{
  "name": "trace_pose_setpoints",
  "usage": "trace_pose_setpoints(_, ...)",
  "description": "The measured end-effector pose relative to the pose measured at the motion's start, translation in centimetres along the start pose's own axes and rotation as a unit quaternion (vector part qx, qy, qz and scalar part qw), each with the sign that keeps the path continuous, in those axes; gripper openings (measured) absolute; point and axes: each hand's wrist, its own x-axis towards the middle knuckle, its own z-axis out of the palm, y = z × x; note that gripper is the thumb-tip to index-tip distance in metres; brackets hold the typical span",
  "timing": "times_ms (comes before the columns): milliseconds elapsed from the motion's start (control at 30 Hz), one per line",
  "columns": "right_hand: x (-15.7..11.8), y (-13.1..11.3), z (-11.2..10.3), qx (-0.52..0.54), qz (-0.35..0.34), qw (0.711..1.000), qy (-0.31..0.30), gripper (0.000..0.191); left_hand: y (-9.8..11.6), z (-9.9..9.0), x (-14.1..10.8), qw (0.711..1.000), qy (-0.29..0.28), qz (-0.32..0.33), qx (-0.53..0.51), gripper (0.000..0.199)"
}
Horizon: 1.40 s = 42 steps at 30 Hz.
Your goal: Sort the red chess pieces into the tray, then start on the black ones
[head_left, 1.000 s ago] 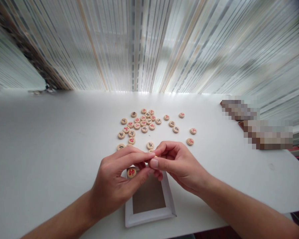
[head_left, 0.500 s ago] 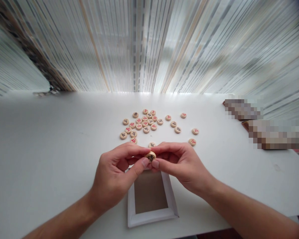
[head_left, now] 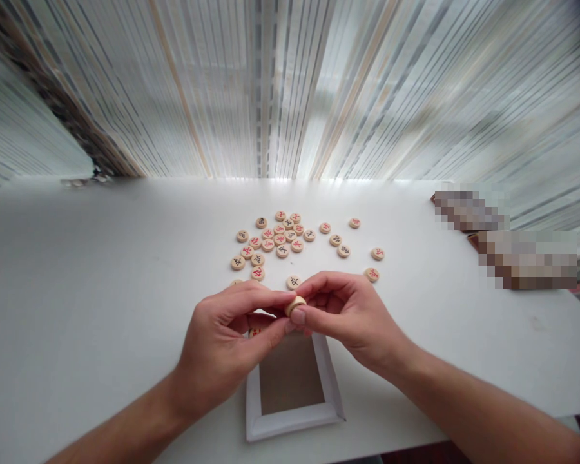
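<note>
Between my two hands is a round wooden Chinese chess piece [head_left: 297,304], tilted so its lettered face is mostly hidden. My left hand [head_left: 232,335] pinches it from the left with thumb and forefinger. From the other side my right hand [head_left: 352,316] grips it, thumb in front and fingers behind. Below them lies a shallow white box [head_left: 294,422] with a brown inside; its far part is hidden by my hands. A red-lettered piece [head_left: 255,332] shows partly through the gap in my left hand. Just beyond my fingers a black-lettered piece [head_left: 294,281] lies flat.
Several more pieces with red or black characters, such as one red piece [head_left: 258,272], are scattered on the white table [head_left: 125,270]. Two blurred-out brown-edged objects [head_left: 522,261] lie at the right. A striped string curtain [head_left: 290,90] hangs along the back edge.
The chess piece has turned in my fingers, so its black character no longer shows clearly. My left hand has shifted slightly, uncovering a red-lettered piece behind it.
</note>
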Motion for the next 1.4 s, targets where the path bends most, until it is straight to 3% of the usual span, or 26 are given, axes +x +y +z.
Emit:
trace_pose_setpoints(167,0.0,-0.08,0.01,-0.023,-0.006,1.0,-0.002,0.033,-0.31,-0.08,-0.2,1.0,-0.022,-0.013,-0.016,0.028)
trace_pose_setpoints(567,-0.05,0.37,-0.25,-0.077,-0.144,0.987,0.009,0.018,-1.02,-0.41,-0.25,0.999,0.039,-0.032,-0.012,0.021)
trace_pose_setpoints(867,-0.17,0.47,-0.2,-0.029,-0.107,0.994,-0.007,0.028,-0.72,-0.29,0.21,0.998,0.056,-0.024,-0.033,0.022)
trace_pose_setpoints(1200,0.26,0.47,-0.73,0.03,-0.019,0.999,-0.019,0.027,-0.74,-0.13,0.03,0.993,0.048,-0.085,-0.072,0.026)
trace_pose_setpoints(1400,0.2,0.46,-0.57,0.034,-0.023,0.999,-0.013,0.023,-0.57,-0.11,0.17,0.988,0.036,-0.111,-0.101,0.02)
